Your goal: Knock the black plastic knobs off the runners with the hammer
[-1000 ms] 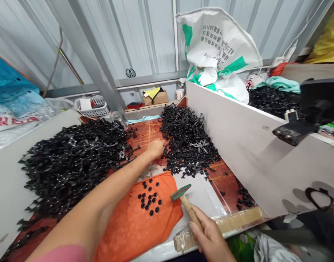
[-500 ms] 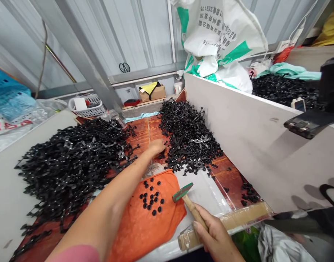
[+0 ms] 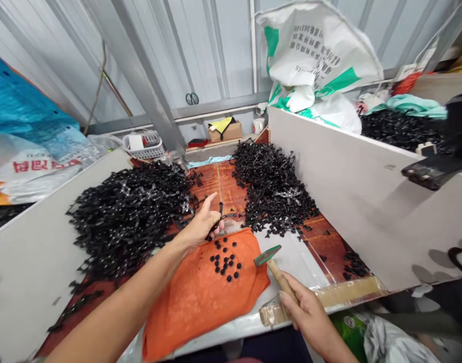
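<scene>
My left hand (image 3: pixel 205 222) is above the far edge of an orange cloth (image 3: pixel 189 307). Its lower fingers are curled round some thin black plastic parts (image 3: pixel 220 218), whose arms stick out past the palm; one finger points forward. Small round black pieces (image 3: pixel 225 259) lie scattered on the cloth. At the cloth's right side my right hand (image 3: pixel 302 307) grips a hammer (image 3: pixel 281 280) by its wooden handle. The hammer's green-edged head (image 3: pixel 267 255) hangs over the cloth's right edge.
A large heap of black parts (image 3: pixel 128 217) lies left, another heap (image 3: pixel 272 181) at centre right. White boards (image 3: pixel 347 186) wall both sides. At the back stand a basket (image 3: pixel 143 145), a cardboard box (image 3: pixel 226 132) and a mug (image 3: pixel 258 125). A white sack (image 3: pixel 321 50) rises behind.
My left hand has come back from beside the right heap toward the cloth, with black parts now showing in its fingers. My right hand still holds the hammer; the whole view has shifted slightly.
</scene>
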The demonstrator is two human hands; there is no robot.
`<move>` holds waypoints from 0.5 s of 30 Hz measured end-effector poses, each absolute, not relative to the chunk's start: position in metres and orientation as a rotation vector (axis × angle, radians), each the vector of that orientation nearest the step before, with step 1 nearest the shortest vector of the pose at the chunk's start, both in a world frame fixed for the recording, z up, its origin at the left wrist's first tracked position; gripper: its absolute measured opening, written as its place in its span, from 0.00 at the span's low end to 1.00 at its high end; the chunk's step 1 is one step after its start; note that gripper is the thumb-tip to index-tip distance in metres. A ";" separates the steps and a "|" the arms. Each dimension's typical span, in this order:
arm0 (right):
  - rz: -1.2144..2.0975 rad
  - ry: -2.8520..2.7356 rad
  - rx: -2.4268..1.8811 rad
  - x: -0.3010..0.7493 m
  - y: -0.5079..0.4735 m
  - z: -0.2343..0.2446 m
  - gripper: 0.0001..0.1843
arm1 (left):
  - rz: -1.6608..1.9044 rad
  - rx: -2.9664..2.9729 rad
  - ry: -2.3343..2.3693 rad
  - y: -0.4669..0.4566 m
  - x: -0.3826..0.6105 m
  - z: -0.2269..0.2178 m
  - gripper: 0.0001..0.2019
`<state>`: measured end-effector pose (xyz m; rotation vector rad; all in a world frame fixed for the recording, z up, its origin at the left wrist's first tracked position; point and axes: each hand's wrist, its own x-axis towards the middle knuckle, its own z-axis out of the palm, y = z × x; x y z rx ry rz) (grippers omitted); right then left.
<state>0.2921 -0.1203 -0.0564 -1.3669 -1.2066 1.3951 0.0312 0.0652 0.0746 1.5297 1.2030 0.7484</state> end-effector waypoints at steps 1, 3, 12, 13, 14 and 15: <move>1.401 -1.201 -1.380 0.293 -0.120 -0.055 0.38 | 0.747 1.492 1.199 0.046 0.018 0.074 0.34; 1.401 -1.202 -1.397 0.293 -0.120 -0.052 0.39 | 0.721 1.479 1.257 0.015 -0.006 0.070 0.29; 1.331 -1.250 -1.456 0.291 -0.119 -0.041 0.42 | 0.614 1.709 1.460 -0.038 -0.047 0.014 0.10; 1.328 -1.246 -1.460 0.291 -0.119 -0.042 0.42 | 0.611 1.793 1.503 -0.039 -0.045 0.010 0.09; 1.325 -1.242 -1.467 0.291 -0.119 -0.042 0.42 | 0.600 1.863 1.562 -0.041 -0.043 0.006 0.09; 1.323 -1.240 -1.475 0.291 -0.119 -0.043 0.41 | 0.580 1.918 1.632 -0.042 -0.041 0.003 0.09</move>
